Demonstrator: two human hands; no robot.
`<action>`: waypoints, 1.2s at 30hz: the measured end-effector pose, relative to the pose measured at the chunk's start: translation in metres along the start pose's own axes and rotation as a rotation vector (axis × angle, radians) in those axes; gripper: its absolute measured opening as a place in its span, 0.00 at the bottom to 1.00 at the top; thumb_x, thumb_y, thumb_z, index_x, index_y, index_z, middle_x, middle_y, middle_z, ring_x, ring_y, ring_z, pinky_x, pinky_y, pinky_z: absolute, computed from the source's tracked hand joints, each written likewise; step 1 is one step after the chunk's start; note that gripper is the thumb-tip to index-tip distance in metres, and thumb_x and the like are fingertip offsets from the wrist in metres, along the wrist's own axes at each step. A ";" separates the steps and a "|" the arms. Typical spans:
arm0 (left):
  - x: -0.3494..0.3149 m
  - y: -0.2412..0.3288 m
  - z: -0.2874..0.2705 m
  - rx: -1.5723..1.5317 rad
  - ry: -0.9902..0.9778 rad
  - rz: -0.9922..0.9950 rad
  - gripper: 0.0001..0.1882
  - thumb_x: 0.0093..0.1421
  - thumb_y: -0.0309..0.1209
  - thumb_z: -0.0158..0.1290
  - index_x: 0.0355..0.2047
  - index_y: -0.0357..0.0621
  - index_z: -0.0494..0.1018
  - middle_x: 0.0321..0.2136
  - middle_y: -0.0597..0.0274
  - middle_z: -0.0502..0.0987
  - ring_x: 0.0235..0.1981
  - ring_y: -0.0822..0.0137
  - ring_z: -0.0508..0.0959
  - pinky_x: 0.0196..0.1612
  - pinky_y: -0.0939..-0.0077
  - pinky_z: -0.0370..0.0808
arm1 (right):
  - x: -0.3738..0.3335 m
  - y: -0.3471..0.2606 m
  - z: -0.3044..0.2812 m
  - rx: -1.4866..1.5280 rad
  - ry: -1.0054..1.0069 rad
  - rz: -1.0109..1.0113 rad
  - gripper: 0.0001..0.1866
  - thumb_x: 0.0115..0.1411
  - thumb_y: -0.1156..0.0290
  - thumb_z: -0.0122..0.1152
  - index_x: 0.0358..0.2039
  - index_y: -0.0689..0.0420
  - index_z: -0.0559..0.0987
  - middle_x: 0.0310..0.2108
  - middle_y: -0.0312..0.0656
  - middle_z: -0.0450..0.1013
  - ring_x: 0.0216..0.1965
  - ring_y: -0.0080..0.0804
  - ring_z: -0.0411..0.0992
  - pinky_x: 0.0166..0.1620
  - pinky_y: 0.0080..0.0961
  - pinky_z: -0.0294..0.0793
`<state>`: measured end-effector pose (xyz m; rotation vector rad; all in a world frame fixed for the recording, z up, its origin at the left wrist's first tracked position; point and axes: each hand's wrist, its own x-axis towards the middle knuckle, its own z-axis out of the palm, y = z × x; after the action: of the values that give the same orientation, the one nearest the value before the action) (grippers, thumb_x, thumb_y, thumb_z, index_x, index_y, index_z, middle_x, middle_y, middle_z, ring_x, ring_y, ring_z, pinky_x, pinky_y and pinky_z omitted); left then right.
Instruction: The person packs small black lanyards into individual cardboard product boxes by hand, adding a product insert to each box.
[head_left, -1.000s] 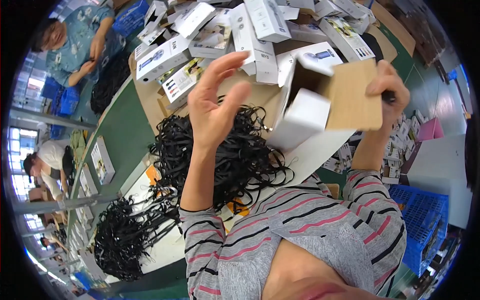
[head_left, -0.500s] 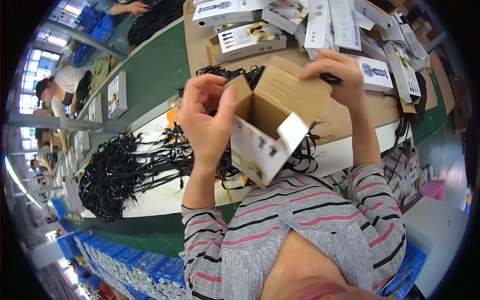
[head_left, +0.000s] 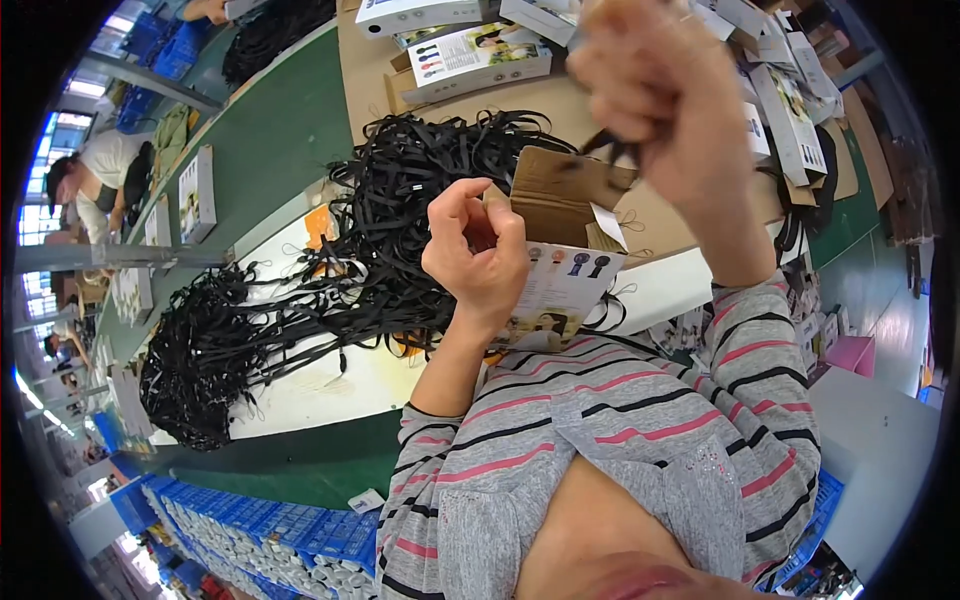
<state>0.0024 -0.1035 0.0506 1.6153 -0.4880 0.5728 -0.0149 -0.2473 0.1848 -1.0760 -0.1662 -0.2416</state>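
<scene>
An open printed cardboard box (head_left: 565,285) stands tilted in front of my chest, its brown flaps up and its inside partly in view. My left hand (head_left: 478,250) is closed at the box's left edge, thumb and fingers pinching a flap there. My right hand (head_left: 665,110), smeared by motion, is raised above and to the right of the box. A black strap (head_left: 612,150) hangs from its closed fingers near the back flap. Beside the box, to the left, lies a big tangled heap of black wrist straps (head_left: 430,180).
More black straps (head_left: 195,360) spread along the white tabletop (head_left: 320,395). Printed boxes (head_left: 480,62) are piled on brown cardboard at the back. Blue crates (head_left: 250,520) line the lower left. Another person (head_left: 105,170) works at the far left.
My right hand has left the box's flap and risen toward the back with the strap. The box has turned more upright, showing its printed side. More of the strap heap shows.
</scene>
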 end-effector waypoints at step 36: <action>-0.011 0.003 -0.044 0.093 -0.024 0.146 0.10 0.47 0.15 0.51 0.31 0.38 0.72 0.15 0.66 0.69 0.11 0.78 0.63 0.14 0.87 0.59 | -0.051 0.010 -0.001 -2.146 -1.288 -0.194 0.14 0.48 0.69 0.56 0.38 0.54 0.75 0.17 0.33 0.69 0.25 0.29 0.71 0.31 0.24 0.66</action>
<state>-0.0119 -0.0605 0.0494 1.6856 -0.6082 0.6947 -0.0608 -0.2378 0.1632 -3.2447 -1.3826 0.3139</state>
